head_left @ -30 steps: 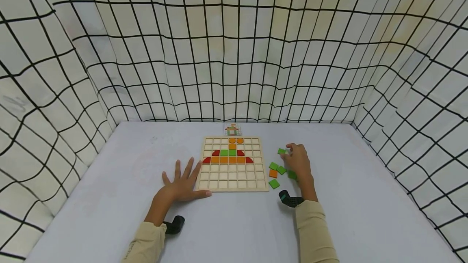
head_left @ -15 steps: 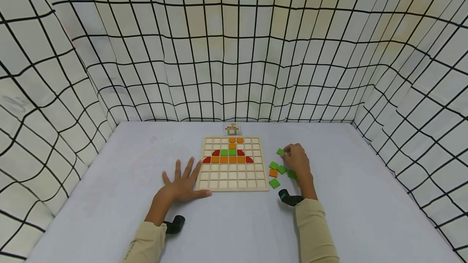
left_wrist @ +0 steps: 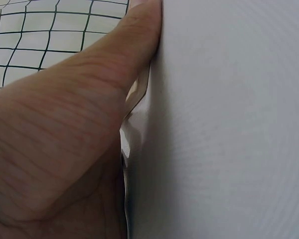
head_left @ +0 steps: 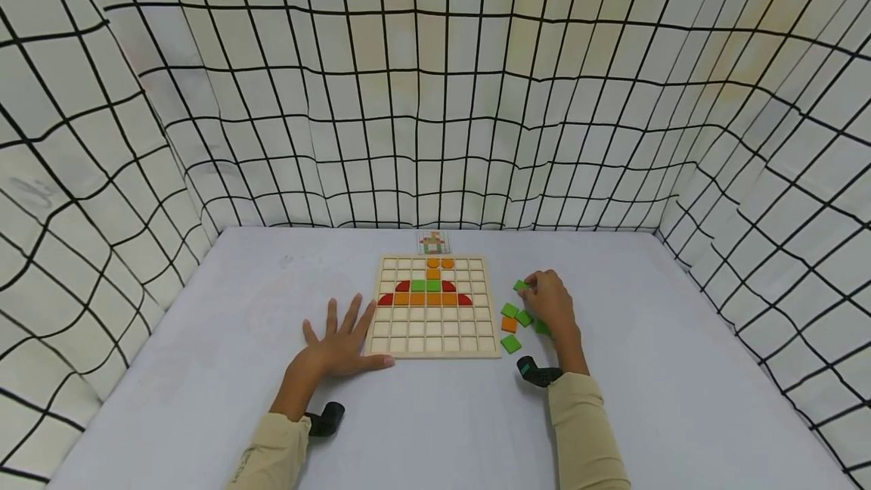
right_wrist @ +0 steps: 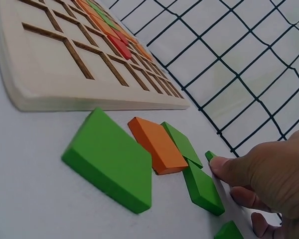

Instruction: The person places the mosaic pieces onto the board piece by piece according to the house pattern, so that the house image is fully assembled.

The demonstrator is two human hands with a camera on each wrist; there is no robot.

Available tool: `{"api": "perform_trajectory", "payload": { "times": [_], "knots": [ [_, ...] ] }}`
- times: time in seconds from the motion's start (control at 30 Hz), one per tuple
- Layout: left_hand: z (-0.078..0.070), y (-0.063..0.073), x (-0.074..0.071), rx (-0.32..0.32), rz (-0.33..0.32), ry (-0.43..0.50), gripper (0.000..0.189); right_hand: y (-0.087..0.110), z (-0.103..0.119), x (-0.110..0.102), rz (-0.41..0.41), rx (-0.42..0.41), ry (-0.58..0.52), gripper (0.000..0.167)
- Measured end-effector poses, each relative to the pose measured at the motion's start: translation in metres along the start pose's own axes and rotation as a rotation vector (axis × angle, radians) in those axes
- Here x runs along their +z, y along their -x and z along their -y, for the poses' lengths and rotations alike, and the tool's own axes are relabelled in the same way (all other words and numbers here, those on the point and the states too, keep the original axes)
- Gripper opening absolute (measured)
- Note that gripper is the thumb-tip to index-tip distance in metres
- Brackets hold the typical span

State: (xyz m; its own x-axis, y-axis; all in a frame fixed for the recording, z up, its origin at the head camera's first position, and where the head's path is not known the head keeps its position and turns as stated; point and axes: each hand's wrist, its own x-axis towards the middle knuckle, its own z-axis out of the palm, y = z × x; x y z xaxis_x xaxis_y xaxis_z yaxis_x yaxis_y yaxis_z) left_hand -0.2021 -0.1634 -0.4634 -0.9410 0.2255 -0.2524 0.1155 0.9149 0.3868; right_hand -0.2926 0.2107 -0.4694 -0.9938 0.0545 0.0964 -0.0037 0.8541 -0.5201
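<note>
My right hand (head_left: 553, 302) pinches a green square tile (head_left: 520, 286) between thumb and fingers, to the right of the wooden grid board (head_left: 432, 336). In the right wrist view, only a corner of that green tile (right_wrist: 209, 156) shows past the thumb. Spread flat, my left hand (head_left: 336, 346) rests on the table at the board's left edge, its thumb along the near corner. Orange, green and red pieces sit in the upper half of the grid, in a stepped shape. Beside the right wrist, another green tile (head_left: 542, 327) is partly covered.
Between board and right hand lie loose tiles: an orange one (head_left: 509, 324) and several green ones, such as the nearest green tile (right_wrist: 109, 162). A small pattern card (head_left: 433, 242) lies behind the board. Black-lined white netting (head_left: 435, 119) walls the table's back and sides.
My right hand has drawn slightly left, and the green tile has shifted a little left and nearer with it. The left hand and the board have stayed put.
</note>
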Motion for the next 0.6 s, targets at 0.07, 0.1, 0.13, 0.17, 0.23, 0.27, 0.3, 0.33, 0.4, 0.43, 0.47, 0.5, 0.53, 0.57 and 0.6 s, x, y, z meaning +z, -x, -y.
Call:
{"api": "perform_trajectory", "payload": {
  "times": [0.07,0.1,0.13,0.17,0.23,0.27,0.3,0.33,0.4,0.43,0.47,0.5,0.53,0.57,0.6],
  "knots": [
    [0.0004,0.0006,-0.0007,-0.001,0.0,0.003,0.121,0.0008,0.0013,-0.0007,0.002,0.004,-0.015,0.028],
    [0.0003,0.0011,-0.0011,-0.002,-0.001,0.007,0.121,0.001,0.0017,-0.001,0.002,0.006,-0.022,0.028],
    [-0.0003,0.0017,-0.0014,-0.003,0.0,0.007,0.121,0.0017,0.0016,-0.001,0.003,0.01,-0.031,0.028],
    [-0.0008,0.0019,-0.0019,-0.004,0.001,0.011,0.121,0.0024,0.0016,-0.0008,0.003,0.014,-0.04,0.028],
    [-0.0026,0.0034,-0.0031,-0.01,0.004,0.007,0.119,0.0031,0.0014,-0.0001,0.004,0.013,-0.058,0.028],
    [-0.0036,0.0041,-0.0039,-0.011,0.003,0.004,0.118,0.0032,0.0014,0.0003,0.004,0.01,-0.063,0.029],
    [-0.0045,0.0047,-0.0046,-0.014,0.006,-0.001,0.117,0.0034,0.0017,0.0005,0.003,0.004,-0.067,0.029],
    [-0.0053,0.0053,-0.0054,-0.015,0.006,-0.005,0.116,0.0039,0.0022,0.0009,0.001,-0.001,-0.07,0.029],
    [-0.0066,0.0066,-0.006,-0.014,0.004,-0.017,0.114,0.0043,0.003,0.0013,-0.004,-0.03,-0.068,0.029],
    [-0.0064,0.0066,-0.0054,-0.014,0.003,-0.023,0.113,0.0046,0.0037,0.0013,-0.006,-0.044,-0.068,0.029],
    [-0.0064,0.0069,-0.005,-0.016,0.002,-0.029,0.113,0.0044,0.0044,0.0014,-0.01,-0.06,-0.064,0.029],
    [-0.0062,0.0066,-0.0043,-0.015,0.0,-0.032,0.114,0.0043,0.0052,0.0016,-0.014,-0.077,-0.062,0.029],
    [-0.0056,0.0062,-0.0035,-0.015,-0.003,-0.035,0.113,0.0043,0.0059,0.0018,-0.015,-0.095,-0.06,0.028],
    [-0.0053,0.0056,-0.0029,-0.015,-0.006,-0.036,0.114,0.004,0.0067,0.0021,-0.014,-0.112,-0.061,0.028],
    [-0.0051,0.0054,-0.0026,-0.015,-0.007,-0.036,0.114,0.0038,0.0073,0.0025,-0.013,-0.124,-0.06,0.028]
  ]
}}
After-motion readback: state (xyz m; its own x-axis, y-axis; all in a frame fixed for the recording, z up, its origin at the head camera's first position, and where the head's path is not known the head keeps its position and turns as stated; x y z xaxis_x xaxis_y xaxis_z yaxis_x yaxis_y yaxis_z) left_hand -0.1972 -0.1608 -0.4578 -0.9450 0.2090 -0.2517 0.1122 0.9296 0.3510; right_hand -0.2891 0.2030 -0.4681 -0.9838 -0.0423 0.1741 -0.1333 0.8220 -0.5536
